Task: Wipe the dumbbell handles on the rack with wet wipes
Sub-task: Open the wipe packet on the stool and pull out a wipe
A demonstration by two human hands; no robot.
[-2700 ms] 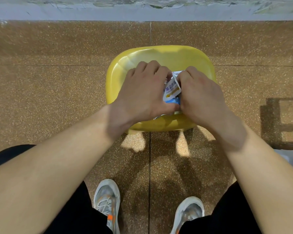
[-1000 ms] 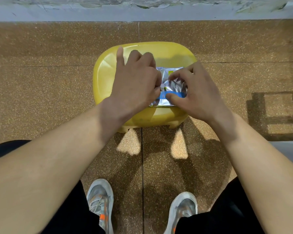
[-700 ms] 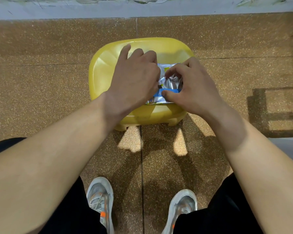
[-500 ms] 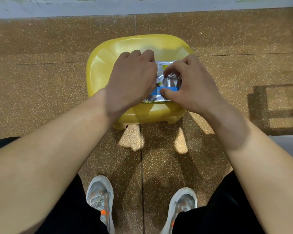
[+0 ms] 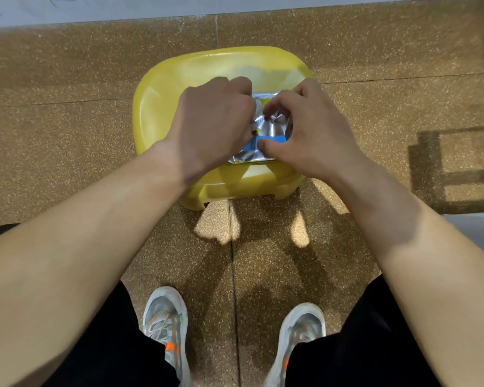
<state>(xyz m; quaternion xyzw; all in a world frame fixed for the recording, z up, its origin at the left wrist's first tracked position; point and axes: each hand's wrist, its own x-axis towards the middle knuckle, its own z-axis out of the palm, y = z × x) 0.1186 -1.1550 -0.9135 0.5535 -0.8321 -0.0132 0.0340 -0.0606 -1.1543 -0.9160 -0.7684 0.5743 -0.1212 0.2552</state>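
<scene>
Speckled brown floor [image 5: 67, 135], yellow stool [image 5: 162, 107] w/ the wipes pack [image 5: 271, 127] on its seat. My left hand [image 5: 213, 124] curls round the pack's left side; right hand [image 5: 313, 135] pinches its crinkled top. Step: opening the pack. Next, prob. peel the flap & pull one wipe. Dumbbells & rack not in view.

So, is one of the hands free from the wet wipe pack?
No, the left hand and the right hand both hold the silver wet wipe pack over the yellow stool.
</scene>
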